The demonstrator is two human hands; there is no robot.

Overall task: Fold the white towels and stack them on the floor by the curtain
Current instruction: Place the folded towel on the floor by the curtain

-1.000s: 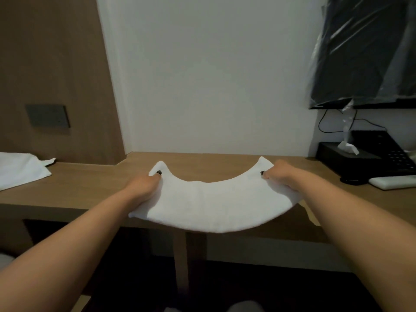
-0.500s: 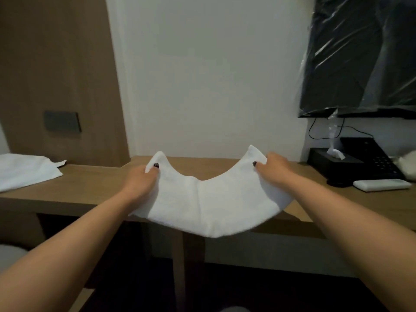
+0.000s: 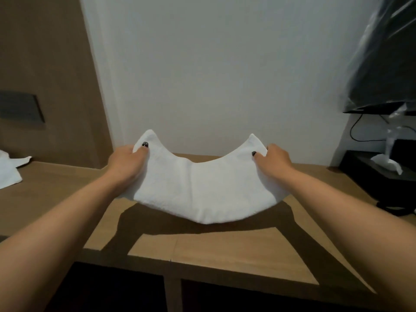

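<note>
White towel (image 3: 202, 190): folded, centre of frame, held above the wooden desk (image 3: 225, 246), its middle sagging, both ends raised. Left hand (image 3: 127, 164): pinches the left end, thumb on top, fingers curled beneath. Right hand (image 3: 273, 162): pinches the right end the same way. Second white towel (image 3: 10, 170): lies on the desk at the left edge of frame. Black tissue box (image 3: 369, 172): right edge. Plastic-wrapped screen (image 3: 382, 59): upper right.
</note>
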